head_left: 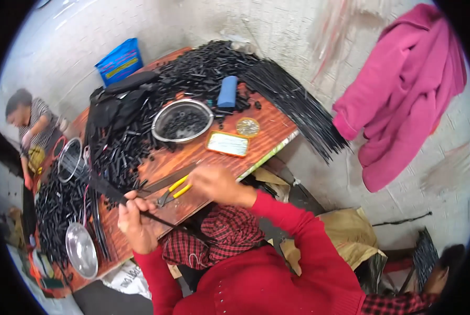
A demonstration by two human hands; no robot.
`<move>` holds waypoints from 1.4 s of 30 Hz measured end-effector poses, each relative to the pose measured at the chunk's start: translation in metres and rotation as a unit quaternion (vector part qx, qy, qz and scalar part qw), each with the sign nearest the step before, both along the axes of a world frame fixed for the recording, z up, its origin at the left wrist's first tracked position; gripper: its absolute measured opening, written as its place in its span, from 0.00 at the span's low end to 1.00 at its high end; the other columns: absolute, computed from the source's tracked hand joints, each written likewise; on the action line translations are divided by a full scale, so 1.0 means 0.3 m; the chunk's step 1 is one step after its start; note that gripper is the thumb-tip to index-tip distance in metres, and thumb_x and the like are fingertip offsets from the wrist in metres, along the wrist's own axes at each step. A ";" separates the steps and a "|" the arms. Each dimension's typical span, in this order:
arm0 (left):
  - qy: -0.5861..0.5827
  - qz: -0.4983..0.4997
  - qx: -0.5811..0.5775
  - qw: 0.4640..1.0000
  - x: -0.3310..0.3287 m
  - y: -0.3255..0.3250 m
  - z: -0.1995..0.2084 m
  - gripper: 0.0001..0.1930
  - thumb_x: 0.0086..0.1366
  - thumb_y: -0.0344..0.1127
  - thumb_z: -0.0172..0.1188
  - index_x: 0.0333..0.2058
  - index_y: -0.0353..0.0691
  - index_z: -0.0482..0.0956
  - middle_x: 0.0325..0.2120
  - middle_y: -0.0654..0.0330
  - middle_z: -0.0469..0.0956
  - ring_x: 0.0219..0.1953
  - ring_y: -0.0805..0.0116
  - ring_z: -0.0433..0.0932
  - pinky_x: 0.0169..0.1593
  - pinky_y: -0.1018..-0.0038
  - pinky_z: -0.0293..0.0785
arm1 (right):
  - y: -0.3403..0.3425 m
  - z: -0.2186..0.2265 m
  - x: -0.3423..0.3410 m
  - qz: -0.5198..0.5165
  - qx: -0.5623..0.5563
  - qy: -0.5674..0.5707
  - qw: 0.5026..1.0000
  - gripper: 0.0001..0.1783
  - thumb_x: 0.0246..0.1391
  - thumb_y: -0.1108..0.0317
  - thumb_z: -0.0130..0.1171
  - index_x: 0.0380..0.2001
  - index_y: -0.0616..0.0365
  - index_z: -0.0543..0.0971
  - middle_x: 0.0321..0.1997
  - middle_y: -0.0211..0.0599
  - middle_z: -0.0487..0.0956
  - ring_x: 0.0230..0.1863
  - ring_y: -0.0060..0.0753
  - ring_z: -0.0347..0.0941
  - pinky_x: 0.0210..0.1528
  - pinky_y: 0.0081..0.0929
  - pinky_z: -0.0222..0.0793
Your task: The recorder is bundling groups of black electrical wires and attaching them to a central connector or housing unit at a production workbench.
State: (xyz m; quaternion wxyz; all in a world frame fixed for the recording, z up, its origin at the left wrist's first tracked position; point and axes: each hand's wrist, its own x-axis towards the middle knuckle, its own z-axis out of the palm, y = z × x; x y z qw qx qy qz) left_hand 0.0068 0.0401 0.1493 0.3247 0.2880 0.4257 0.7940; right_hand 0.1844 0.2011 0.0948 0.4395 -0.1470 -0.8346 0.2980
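My left hand (135, 221) is closed around a thin black rod (164, 221) above the table's front edge. The rod's lower end points toward my lap, and a broader black strip (106, 188) runs from the hand toward the far left. My right hand (219, 185) is to the right, its fingers smeared by motion. Just beside those fingers are yellow-handled pliers (173, 193) with their jaws toward my left hand. Whether my right hand touches the handles, I cannot tell.
On the reddish wooden table (269, 123) are heaps of short black pieces (203, 65), a metal bowl (182, 121), a yellow-rimmed tray (227, 143), a small round dish (247, 127) and a blue block (227, 92). Long black rods (298, 105) overhang the right edge. Another person (33, 128) works at the far left.
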 end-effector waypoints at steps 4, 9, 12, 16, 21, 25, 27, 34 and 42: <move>0.016 -0.027 -0.011 0.999 0.018 0.024 0.020 0.13 0.74 0.37 0.50 0.50 0.35 0.70 0.26 0.64 0.71 0.30 0.71 0.74 0.32 0.78 0.71 | 0.397 -0.049 0.362 -0.320 -0.024 -0.026 0.947 0.09 0.60 0.65 0.56 0.35 0.58 0.80 0.32 0.44 0.81 0.34 0.46 0.79 0.36 0.37 0.73; 0.013 -0.023 -0.010 1.000 0.030 0.017 0.033 0.13 0.74 0.38 0.50 0.49 0.36 0.71 0.26 0.64 0.70 0.29 0.71 0.73 0.29 0.81 0.70 | 0.717 -0.132 0.711 -0.596 0.062 -0.140 0.788 0.12 0.53 0.60 0.61 0.40 0.52 0.79 0.37 0.42 0.79 0.38 0.50 0.78 0.41 0.44 0.73; 0.010 -0.021 -0.006 1.000 0.026 0.025 0.026 0.12 0.74 0.38 0.51 0.49 0.36 0.72 0.26 0.64 0.70 0.29 0.71 0.73 0.31 0.80 0.71 | 0.815 -0.184 0.773 -0.578 0.013 -0.198 0.792 0.13 0.53 0.56 0.61 0.38 0.51 0.82 0.37 0.42 0.81 0.39 0.50 0.79 0.42 0.45 0.73; 0.008 -0.017 -0.028 0.999 0.022 -0.007 0.038 0.11 0.73 0.37 0.51 0.48 0.37 0.72 0.26 0.64 0.72 0.29 0.71 0.75 0.34 0.77 0.73 | 0.880 -0.154 0.717 -0.577 -0.102 -0.118 0.802 0.14 0.56 0.53 0.58 0.33 0.49 0.85 0.35 0.43 0.83 0.39 0.50 0.80 0.42 0.43 0.74; 0.020 0.013 -0.034 0.999 0.027 -0.002 0.048 0.11 0.72 0.37 0.53 0.48 0.37 0.71 0.28 0.62 0.75 0.29 0.70 0.77 0.32 0.76 0.75 | 0.905 -0.018 0.655 -0.430 -0.107 0.129 0.887 0.11 0.57 0.62 0.60 0.35 0.57 0.84 0.32 0.31 0.83 0.35 0.24 0.78 0.40 0.24 0.71; 0.023 0.038 -0.039 0.998 0.013 -0.033 0.047 0.12 0.72 0.36 0.53 0.49 0.36 0.71 0.34 0.56 0.79 0.31 0.68 0.80 0.37 0.72 0.79 | 0.697 0.175 0.495 -0.227 -0.226 0.220 0.921 0.11 0.58 0.64 0.60 0.40 0.60 0.80 0.30 0.27 0.79 0.27 0.13 0.68 0.30 0.15 0.62; 0.019 0.040 -0.033 0.998 0.009 -0.045 0.048 0.13 0.72 0.36 0.53 0.50 0.35 0.71 0.38 0.51 0.80 0.34 0.66 0.81 0.40 0.71 0.79 | 0.513 0.274 0.443 -0.138 -0.280 0.184 0.932 0.10 0.59 0.63 0.59 0.38 0.59 0.78 0.25 0.23 0.74 0.24 0.11 0.63 0.26 0.12 0.57; -0.019 0.014 -0.020 1.000 0.024 -0.094 0.070 0.14 0.73 0.37 0.50 0.51 0.34 0.70 0.47 0.43 0.79 0.39 0.62 0.83 0.43 0.71 0.80 | -0.045 0.277 0.334 0.015 -0.344 0.026 0.938 0.08 0.58 0.64 0.58 0.35 0.58 0.75 0.23 0.25 0.74 0.20 0.12 0.66 0.21 0.11 0.58; -0.008 0.025 -0.025 0.999 0.046 -0.161 0.041 0.15 0.73 0.40 0.50 0.51 0.36 0.71 0.49 0.46 0.79 0.40 0.65 0.83 0.44 0.71 0.80 | -0.325 0.159 0.161 0.163 -0.393 -0.090 0.900 0.04 0.59 0.75 0.59 0.36 0.66 0.79 0.30 0.30 0.80 0.32 0.15 0.74 0.35 0.15 0.70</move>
